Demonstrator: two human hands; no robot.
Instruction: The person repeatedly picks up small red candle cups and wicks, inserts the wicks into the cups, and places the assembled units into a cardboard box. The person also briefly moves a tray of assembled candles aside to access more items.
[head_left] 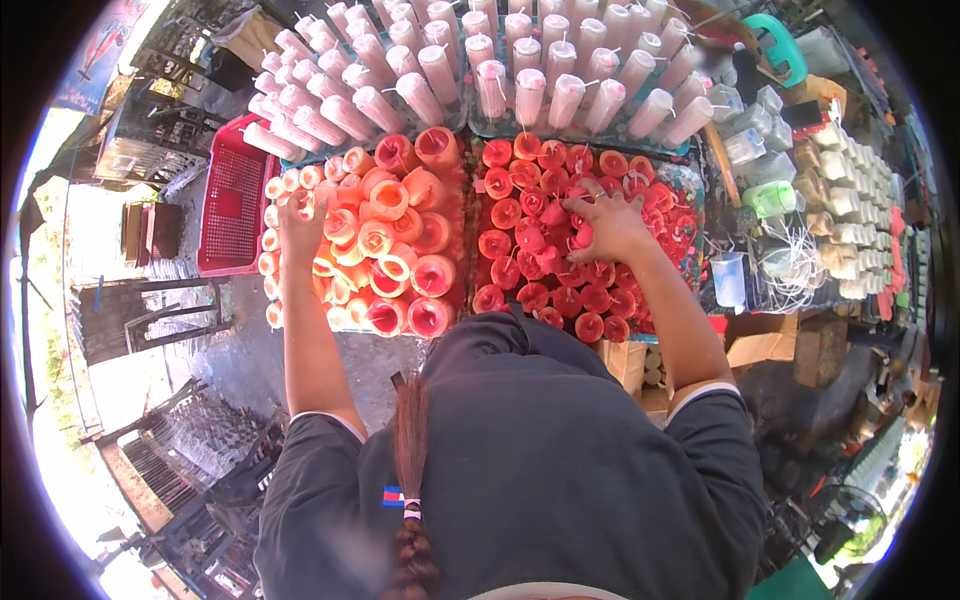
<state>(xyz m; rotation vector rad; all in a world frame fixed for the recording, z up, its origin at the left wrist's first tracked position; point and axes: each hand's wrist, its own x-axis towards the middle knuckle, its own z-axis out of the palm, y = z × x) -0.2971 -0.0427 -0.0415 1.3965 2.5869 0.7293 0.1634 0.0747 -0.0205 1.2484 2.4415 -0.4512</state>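
My left hand [303, 222] rests at the left side of a group of orange hollow cups [388, 200] that look like wax. Its thumb and fingers are apart over the small cups there, and no firm hold shows. Over the red cup-shaped candles [505, 213], my right hand [612, 228] reaches in from the right with fingers spread. Its fingertips touch or hover just above small pinkish-red pieces [582, 236] among them. Short wicks seem to stick up from many red candles. Whether anything lies under either palm is hidden.
Tall pale pink pillar candles [528, 95] with wicks stand in rows behind. A red plastic basket [232, 200] is at the left. To the right are white strings [790, 262], a green cup [770, 199], a clear cup [729, 278] and rows of cream blocks [845, 205].
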